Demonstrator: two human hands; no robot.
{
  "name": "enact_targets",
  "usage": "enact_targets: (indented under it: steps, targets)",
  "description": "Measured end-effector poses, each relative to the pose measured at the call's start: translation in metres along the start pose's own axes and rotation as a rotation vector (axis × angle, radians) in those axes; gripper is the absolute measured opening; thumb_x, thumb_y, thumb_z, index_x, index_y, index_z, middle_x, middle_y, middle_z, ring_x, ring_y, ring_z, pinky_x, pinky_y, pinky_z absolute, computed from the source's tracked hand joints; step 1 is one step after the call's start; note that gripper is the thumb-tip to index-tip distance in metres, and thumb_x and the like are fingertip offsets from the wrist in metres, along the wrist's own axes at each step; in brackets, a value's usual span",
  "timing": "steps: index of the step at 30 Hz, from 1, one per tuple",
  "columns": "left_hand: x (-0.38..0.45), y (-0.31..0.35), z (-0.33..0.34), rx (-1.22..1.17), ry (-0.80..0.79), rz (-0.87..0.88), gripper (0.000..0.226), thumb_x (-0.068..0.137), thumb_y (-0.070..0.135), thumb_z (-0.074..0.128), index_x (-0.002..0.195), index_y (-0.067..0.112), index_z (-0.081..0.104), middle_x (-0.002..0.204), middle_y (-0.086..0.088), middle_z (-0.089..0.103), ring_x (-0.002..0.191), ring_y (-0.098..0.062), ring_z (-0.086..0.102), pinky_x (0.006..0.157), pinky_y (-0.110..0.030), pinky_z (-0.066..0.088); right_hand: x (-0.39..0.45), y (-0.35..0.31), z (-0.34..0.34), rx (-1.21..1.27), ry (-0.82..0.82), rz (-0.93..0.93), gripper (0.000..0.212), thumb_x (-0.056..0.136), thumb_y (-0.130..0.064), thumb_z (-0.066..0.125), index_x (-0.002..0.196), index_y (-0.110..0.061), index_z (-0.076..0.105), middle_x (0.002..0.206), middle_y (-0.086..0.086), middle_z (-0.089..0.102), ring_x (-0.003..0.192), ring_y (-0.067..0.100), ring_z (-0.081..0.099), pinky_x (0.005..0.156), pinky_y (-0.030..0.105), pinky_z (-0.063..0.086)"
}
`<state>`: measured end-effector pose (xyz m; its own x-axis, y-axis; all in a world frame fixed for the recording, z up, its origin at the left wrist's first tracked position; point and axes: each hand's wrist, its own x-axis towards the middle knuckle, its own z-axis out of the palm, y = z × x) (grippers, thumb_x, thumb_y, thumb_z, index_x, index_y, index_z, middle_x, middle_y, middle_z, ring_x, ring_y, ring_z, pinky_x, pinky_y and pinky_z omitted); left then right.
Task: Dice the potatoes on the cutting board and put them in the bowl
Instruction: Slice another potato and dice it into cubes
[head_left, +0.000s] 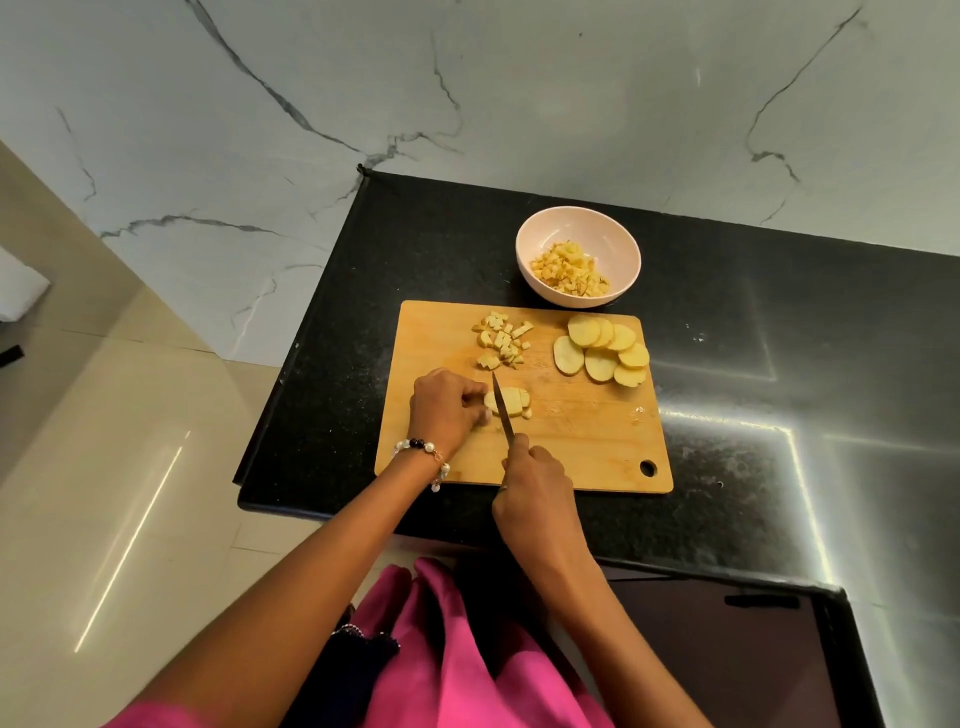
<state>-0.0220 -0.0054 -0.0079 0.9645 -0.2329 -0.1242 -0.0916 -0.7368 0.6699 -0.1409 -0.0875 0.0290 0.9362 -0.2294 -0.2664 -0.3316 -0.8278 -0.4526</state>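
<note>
A single view comes from a camera worn on the person's head, looking forward and steeply down over both forearms onto the dark table (727, 364). It sits close enough that the cutting board (582, 441) fills the middle of the picture (the wide lens bends the edges), with the marbled wall above and pale floor at left.

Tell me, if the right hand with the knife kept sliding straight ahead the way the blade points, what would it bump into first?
The right hand points the knife up the board. Its blade already crosses the slice held by the left hand. Going on, it would probably meet the diced pile first, though depth is unclear.
</note>
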Motion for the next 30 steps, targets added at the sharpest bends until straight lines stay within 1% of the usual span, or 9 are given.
enact_targets:
  steps: [4,11,13,15,18,22,25,28,30]
  targets:
    - [-0.002,-0.002,0.002,-0.020,0.035,0.001,0.027,0.070,0.022,0.079,0.097,0.017,0.075,0.095,-0.001,0.073,0.091,-0.011,0.063,0.084,-0.023,0.048,0.013,-0.003,0.005,-0.067,-0.004,-0.004,0.041,0.090,0.000,0.038,0.131,-0.001,0.036,0.118,0.016,0.050,0.102,0.035,0.054,0.077,0.036,0.041]
    - [-0.001,0.001,0.003,-0.037,0.087,0.025,0.016,0.070,0.022,0.080,0.084,0.015,0.077,0.085,0.000,0.074,0.084,-0.014,0.065,0.073,-0.030,0.050,0.017,-0.006,0.017,-0.178,0.025,-0.041,0.043,0.092,0.002,0.032,0.134,0.001,0.029,0.118,0.017,0.048,0.093,0.038,0.057,0.065,0.033,0.030]
    - [-0.002,0.002,0.003,-0.038,0.094,0.019,0.016,0.071,0.025,0.079,0.084,0.015,0.077,0.085,0.000,0.074,0.083,-0.014,0.065,0.072,-0.030,0.051,0.010,0.000,0.021,-0.172,0.024,-0.047,0.049,0.092,0.000,0.033,0.140,0.002,0.023,0.121,0.017,0.046,0.094,0.037,0.057,0.065,0.034,0.031]
    - [-0.002,0.002,0.004,-0.029,0.100,0.015,0.016,0.071,0.027,0.079,0.084,0.016,0.077,0.085,0.001,0.074,0.083,-0.014,0.065,0.071,-0.030,0.051,0.001,0.012,0.023,-0.145,0.011,-0.060,0.056,0.091,-0.002,0.035,0.145,0.000,0.019,0.124,0.016,0.046,0.099,0.036,0.056,0.071,0.038,0.038]
    - [-0.001,0.004,0.004,-0.024,0.096,-0.003,0.016,0.072,0.025,0.079,0.085,0.017,0.077,0.087,0.002,0.073,0.085,-0.013,0.064,0.073,-0.028,0.051,-0.008,0.034,0.009,-0.063,0.019,-0.101,0.050,0.095,-0.013,0.038,0.144,-0.008,0.031,0.116,0.013,0.053,0.099,0.034,0.055,0.075,0.037,0.041]
    - [0.001,0.000,-0.004,-0.057,0.032,-0.051,0.022,0.073,0.021,0.078,0.094,0.017,0.075,0.093,0.003,0.072,0.077,-0.005,0.060,0.074,-0.018,0.047,-0.006,0.065,-0.021,-0.056,0.119,-0.187,0.040,0.096,-0.028,0.043,0.133,-0.019,0.051,0.096,0.003,0.063,0.086,0.028,0.058,0.061,0.035,0.040]
    - [0.002,-0.002,-0.012,-0.119,0.040,-0.072,0.026,0.077,0.019,0.076,0.102,0.015,0.072,0.098,0.001,0.071,0.075,-0.005,0.057,0.073,-0.014,0.043,0.009,0.090,-0.037,-0.150,0.090,-0.250,0.037,0.086,-0.018,0.049,0.119,-0.025,0.064,0.097,-0.004,0.067,0.088,0.026,0.061,0.062,0.037,0.045]
    - [0.004,-0.006,-0.019,-0.164,0.102,-0.093,0.020,0.081,0.017,0.071,0.101,0.014,0.073,0.101,-0.001,0.071,0.083,-0.007,0.059,0.079,-0.015,0.043,0.027,0.107,-0.039,-0.357,0.174,-0.327,0.033,0.073,-0.009,0.070,0.100,-0.027,0.072,0.093,-0.003,0.067,0.078,0.027,0.060,0.057,0.033,0.035]
    - [0.006,-0.008,-0.021,-0.179,0.129,-0.107,0.017,0.084,0.016,0.068,0.100,0.015,0.073,0.101,-0.001,0.071,0.086,-0.008,0.060,0.080,-0.015,0.042,0.039,0.110,-0.038,-0.423,0.224,-0.354,0.041,0.066,-0.004,0.076,0.099,-0.027,0.072,0.094,-0.001,0.065,0.079,0.027,0.058,0.058,0.035,0.033]
